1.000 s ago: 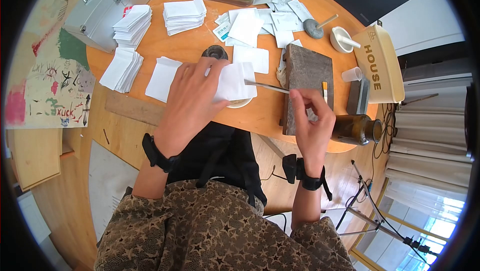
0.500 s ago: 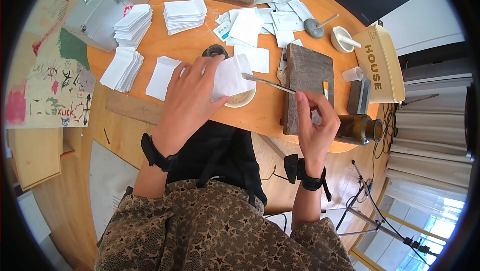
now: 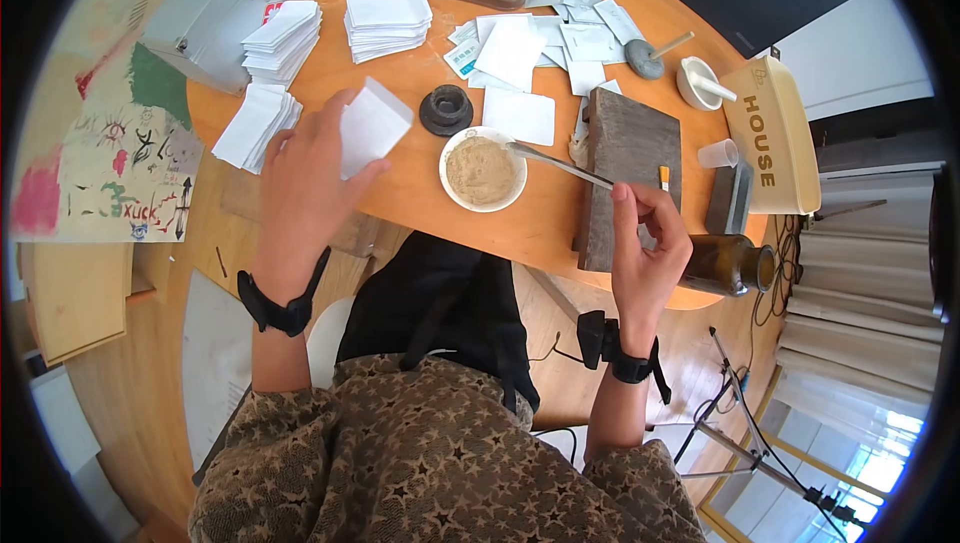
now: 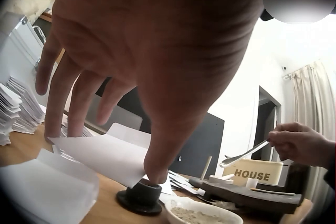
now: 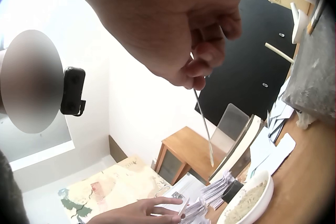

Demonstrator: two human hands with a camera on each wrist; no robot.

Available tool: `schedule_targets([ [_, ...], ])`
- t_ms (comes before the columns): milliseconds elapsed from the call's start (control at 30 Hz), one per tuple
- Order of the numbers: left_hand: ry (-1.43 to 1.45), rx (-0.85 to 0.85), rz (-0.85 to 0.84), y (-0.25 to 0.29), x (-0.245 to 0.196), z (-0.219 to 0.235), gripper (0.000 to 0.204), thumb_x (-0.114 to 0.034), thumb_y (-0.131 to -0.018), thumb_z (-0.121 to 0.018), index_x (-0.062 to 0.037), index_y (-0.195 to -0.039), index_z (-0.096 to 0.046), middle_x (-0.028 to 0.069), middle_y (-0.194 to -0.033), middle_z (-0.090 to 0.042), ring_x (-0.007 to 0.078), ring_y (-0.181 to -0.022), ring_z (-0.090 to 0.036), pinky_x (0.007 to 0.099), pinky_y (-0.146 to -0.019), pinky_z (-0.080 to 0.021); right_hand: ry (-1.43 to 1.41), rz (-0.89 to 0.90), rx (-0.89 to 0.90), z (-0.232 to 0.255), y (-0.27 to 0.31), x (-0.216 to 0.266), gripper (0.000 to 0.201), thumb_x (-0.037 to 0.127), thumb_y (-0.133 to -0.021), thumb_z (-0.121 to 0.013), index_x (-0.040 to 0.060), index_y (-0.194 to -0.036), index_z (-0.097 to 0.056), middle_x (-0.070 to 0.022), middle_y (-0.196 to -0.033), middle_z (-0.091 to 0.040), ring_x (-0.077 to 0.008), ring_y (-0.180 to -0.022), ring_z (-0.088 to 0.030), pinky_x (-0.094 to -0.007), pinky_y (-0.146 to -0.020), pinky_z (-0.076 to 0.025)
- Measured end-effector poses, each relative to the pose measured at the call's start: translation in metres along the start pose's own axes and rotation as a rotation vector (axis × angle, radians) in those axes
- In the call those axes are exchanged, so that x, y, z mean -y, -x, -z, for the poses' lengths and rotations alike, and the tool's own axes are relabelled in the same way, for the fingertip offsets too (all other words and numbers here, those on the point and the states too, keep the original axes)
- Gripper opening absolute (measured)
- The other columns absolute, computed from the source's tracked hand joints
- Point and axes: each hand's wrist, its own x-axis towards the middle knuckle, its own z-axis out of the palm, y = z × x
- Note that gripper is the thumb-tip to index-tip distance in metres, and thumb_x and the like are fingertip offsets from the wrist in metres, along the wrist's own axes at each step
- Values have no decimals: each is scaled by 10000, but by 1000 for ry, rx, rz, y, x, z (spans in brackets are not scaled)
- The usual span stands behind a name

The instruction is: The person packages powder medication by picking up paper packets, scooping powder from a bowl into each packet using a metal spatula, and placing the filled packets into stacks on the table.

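My left hand (image 3: 305, 183) holds a small white paper envelope (image 3: 375, 128) between fingers and thumb, raised over the table's left part. Its flap stands up in the left wrist view, where a second white envelope (image 4: 50, 190) lies on the table below. Thumb and fingertips of my right hand (image 3: 645, 253) pinch a thin metal spatula (image 3: 565, 165). The spatula's flat tip reaches over the right rim of a white bowl (image 3: 484, 207) containing tan powder (image 3: 480, 171). Behind the bowl sits a round black stopper-like piece (image 3: 446, 110).
Stacks of white envelopes (image 3: 388, 25) stand at the back left. Printed packets (image 3: 590, 41) spread across the back. At right are a dark board (image 3: 632, 168) with a small brush, a brown glass bottle (image 3: 725, 265), a mortar (image 3: 692, 85) with pestle and a HOUSE bin (image 3: 770, 133).
My left hand has carried the envelope left, away from the bowl, uncovering the powder and the black piece. The spatula stays by the bowl's right side in my right hand.
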Motion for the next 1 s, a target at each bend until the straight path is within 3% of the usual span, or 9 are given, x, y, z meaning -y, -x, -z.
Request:
schedule_targets([
  [167, -119, 4, 162, 5, 19, 1, 721, -343, -821, -819, -116, -1429, -506, 117, -1260, -688, 332, -1155, -648, 464, -978, -473, 5, 1, 16, -4, 2, -7, 120, 77, -942, -727, -34, -921, -688, -52, -715, -631, -82, -634, -523, -232, -591, -431],
  [500, -148, 42, 193, 6, 15, -9, 701, -406, -830, -794, -96, -1390, -510, 165, -1195, -699, 354, -1105, -662, 458, -944, -482, 21, -18, 65, -4, 3, -5, 125, 84, -950, -720, -37, -931, -691, -55, -707, -631, -80, -621, -516, -235, -575, -423],
  [567, -118, 64, 178, 7, 14, -10, 709, -386, -804, -821, -30, -1343, -529, 168, -1099, -706, 324, -1028, -686, 476, -949, -473, 35, -12, 61, -4, 4, -5, 125, 84, -951, -720, -36, -930, -691, -51, -702, -624, -77, -620, -507, -233, -569, -416],
  [1000, -79, 114, 130, 13, 27, -20, 769, -333, -781, -820, -47, -1400, -465, 171, -1299, -605, 358, -1173, -606, 477, -962, -468, 60, -65, 83, -7, 5, -4, 145, 108, -957, -719, -32, -933, -694, -50, -696, -619, -74, -608, -494, -238, -533, -393],
])
